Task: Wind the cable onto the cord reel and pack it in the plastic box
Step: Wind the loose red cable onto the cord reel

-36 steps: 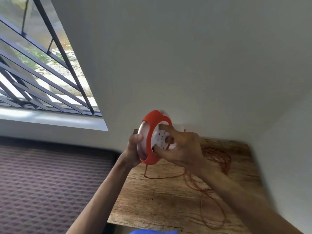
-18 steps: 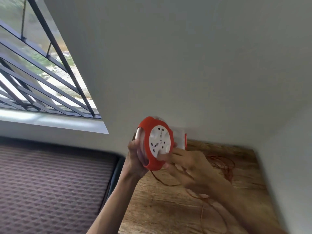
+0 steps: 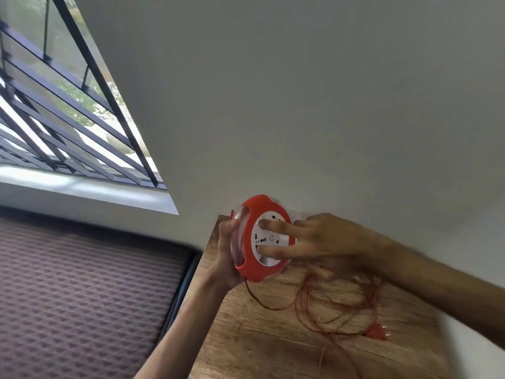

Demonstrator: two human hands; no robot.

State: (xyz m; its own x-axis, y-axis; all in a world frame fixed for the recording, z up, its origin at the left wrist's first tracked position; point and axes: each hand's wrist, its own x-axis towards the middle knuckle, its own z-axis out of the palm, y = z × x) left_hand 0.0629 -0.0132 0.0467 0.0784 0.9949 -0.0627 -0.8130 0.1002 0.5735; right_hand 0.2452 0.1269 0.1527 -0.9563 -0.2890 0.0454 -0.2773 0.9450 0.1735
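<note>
I hold a round red cord reel (image 3: 252,214) with a white socket face upright above the back left corner of a wooden table (image 3: 262,335). My left hand (image 3: 228,255) grips its rim from the left. Two fingers of my right hand (image 3: 322,242) press on the white socket face. A thin orange cable (image 3: 338,305) hangs from the reel's bottom and lies in loose loops on the table, ending in a red plug (image 3: 378,331). No plastic box can be made out with certainty.
A grey wall (image 3: 300,105) stands right behind the table. A barred window (image 3: 54,119) with a white sill is at the left. Below it lies a dark patterned mattress (image 3: 82,296) against the table's left edge.
My right hand has turned on the reel's face, its fingers shifting from a curled grip to two stretched fingers on the white disc. The view has swung right, showing the plug.
</note>
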